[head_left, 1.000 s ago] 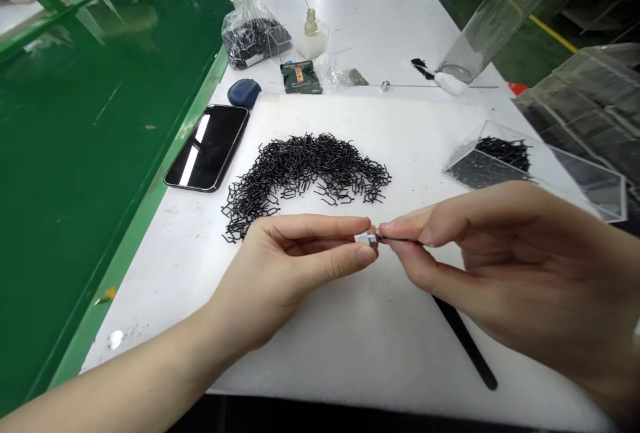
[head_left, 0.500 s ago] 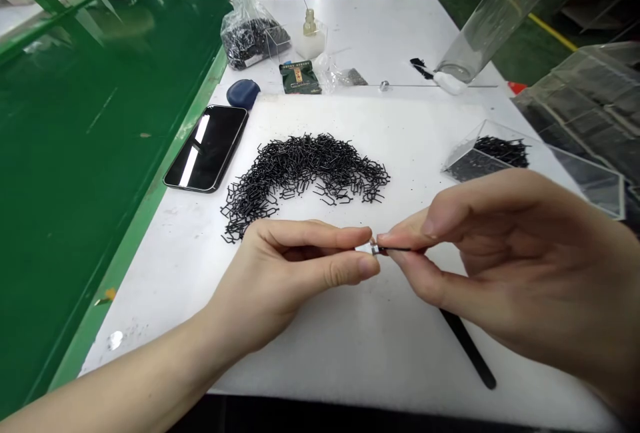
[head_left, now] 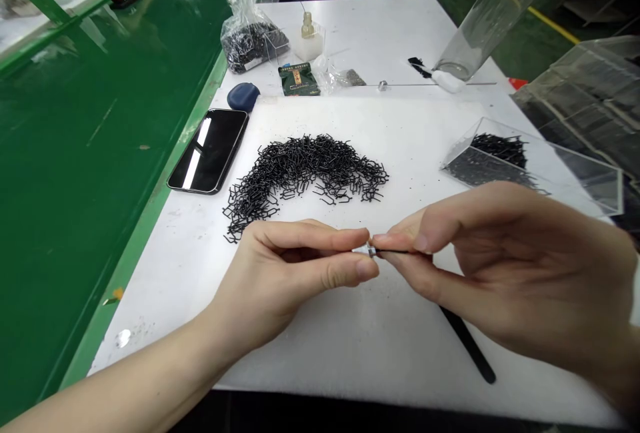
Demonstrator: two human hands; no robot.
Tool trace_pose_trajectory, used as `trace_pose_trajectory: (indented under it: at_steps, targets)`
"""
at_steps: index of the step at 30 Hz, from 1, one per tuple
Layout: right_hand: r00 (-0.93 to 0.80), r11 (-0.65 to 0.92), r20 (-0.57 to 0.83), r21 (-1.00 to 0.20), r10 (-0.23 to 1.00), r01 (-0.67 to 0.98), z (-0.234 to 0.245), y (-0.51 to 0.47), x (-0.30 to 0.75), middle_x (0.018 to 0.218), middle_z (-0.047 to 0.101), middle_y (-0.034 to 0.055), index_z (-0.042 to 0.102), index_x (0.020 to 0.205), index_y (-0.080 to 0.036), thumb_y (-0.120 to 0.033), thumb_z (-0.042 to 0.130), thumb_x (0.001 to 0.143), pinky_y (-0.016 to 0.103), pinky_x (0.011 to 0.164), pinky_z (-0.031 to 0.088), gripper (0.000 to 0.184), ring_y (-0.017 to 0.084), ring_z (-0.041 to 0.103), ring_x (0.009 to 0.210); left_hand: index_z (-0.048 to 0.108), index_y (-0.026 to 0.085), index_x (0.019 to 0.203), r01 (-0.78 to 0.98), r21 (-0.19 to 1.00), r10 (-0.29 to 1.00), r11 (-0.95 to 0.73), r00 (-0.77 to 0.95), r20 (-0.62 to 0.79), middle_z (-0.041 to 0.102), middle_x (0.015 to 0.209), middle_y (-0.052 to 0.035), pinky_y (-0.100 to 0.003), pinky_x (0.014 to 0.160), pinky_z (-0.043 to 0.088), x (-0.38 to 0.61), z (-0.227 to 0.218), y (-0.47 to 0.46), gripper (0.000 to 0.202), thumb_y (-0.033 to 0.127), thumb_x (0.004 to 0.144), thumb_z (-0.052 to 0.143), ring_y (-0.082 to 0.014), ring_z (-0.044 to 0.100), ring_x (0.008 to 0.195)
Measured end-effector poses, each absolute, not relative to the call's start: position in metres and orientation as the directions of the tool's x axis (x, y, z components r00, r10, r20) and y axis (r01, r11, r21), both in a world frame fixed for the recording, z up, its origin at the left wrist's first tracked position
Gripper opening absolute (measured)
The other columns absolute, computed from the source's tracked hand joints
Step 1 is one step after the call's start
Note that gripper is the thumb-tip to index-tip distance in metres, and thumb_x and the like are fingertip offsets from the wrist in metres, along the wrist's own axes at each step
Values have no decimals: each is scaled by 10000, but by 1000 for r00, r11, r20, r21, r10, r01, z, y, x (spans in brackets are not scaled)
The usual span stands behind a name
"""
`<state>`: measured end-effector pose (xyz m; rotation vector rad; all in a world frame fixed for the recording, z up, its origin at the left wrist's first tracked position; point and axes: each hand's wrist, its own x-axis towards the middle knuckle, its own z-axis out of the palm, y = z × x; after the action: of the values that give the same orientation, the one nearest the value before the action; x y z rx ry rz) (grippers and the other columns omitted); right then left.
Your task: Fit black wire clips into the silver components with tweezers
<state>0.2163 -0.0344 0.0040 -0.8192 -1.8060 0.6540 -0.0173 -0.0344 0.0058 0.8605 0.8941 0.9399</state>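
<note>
**Hand state.** The left hand [head_left: 280,273] pinches a small silver part [head_left: 369,249] between thumb and forefinger. The right hand [head_left: 500,266] pinches a thin black clip [head_left: 395,250] in the same way. The clip's tip meets the silver part in the gap between the 2 hands, just above the white pad [head_left: 350,353].

**Risks.**
1. Both pieces are small and held only at the fingertips. A loose pinch would probably let either one drop.
2. A clip dropped forward could land in the pile of black clips [head_left: 305,170] just beyond the hands, where it would be hard to tell from the rest.
3. Pressure applied off-axis would likely bend the clip or twist the silver part out of the left hand's hold.
4. A black strip [head_left: 467,345] lies under the right hand, and a lowered wrist could knock it.

**Surface and room.** The pad covers a white counter [head_left: 390,33]. A phone [head_left: 209,150] lies beyond the left hand, and a clear box [head_left: 493,160] holding more clips sits beyond the right hand. A bag of clips [head_left: 253,36] and a clear tube [head_left: 480,26] stand at the far end. A green belt [head_left: 75,153] runs along the left side.
</note>
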Motion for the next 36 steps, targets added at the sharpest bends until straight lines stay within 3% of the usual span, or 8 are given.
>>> trace_pose_trajectory:
  at_steps: [6, 13, 18, 25, 30, 36]
  targets:
    - [-263, 632, 577, -732, 773, 254, 4, -31, 217, 857, 864, -75, 773, 1022, -325, -2, 876, 930, 286, 757, 799, 351, 229, 953, 864, 1001, 347, 884, -273, 900, 921, 340, 290, -260, 970, 955, -9, -189, 850, 732, -18, 4, -34, 282, 270, 716, 1215, -151, 895, 844]
    - [-227, 547, 499, -788, 836, 281, 0, -36, 218, 924, 902, -51, 823, 1039, -373, -24, 840, 974, 407, 772, 802, 355, 274, 941, 879, 1000, 352, 878, -262, 896, 913, 360, 295, -281, 981, 1018, -21, -237, 906, 750, -18, 5, -35, 281, 267, 712, 1209, -190, 918, 914]
    - [-250, 573, 518, -773, 818, 271, -1, -34, 220, 906, 902, -57, 825, 1035, -368, 5, 835, 947, 385, 717, 788, 383, 274, 945, 865, 1002, 345, 890, -258, 895, 910, 363, 303, -282, 982, 1028, -13, -197, 910, 740, -18, 5, -34, 274, 254, 728, 1203, -179, 928, 938]
    - [-284, 642, 579, -721, 764, 261, 1, -28, 220, 876, 908, -69, 828, 998, -336, -7, 867, 938, 307, 701, 781, 337, 228, 939, 810, 1004, 352, 912, -255, 893, 904, 371, 320, -284, 984, 1052, -11, -243, 954, 764, -21, 3, -35, 277, 235, 745, 1191, -213, 949, 979]
    - [-268, 622, 566, -747, 780, 235, 2, -27, 219, 893, 904, -59, 830, 1050, -347, -30, 898, 944, 328, 682, 775, 341, 233, 925, 805, 991, 318, 892, -289, 886, 910, 363, 315, -270, 970, 961, 0, -292, 968, 776, -18, 3, -33, 310, 167, 712, 1193, -235, 951, 986]
    - [-274, 602, 543, -765, 794, 228, 1, -28, 219, 959, 905, -76, 803, 1102, -340, -9, 870, 976, 278, 676, 742, 361, 176, 904, 848, 979, 296, 912, -292, 883, 901, 368, 344, -262, 944, 891, 19, -210, 873, 736, -17, 2, -32, 345, 96, 709, 1174, -168, 912, 879]
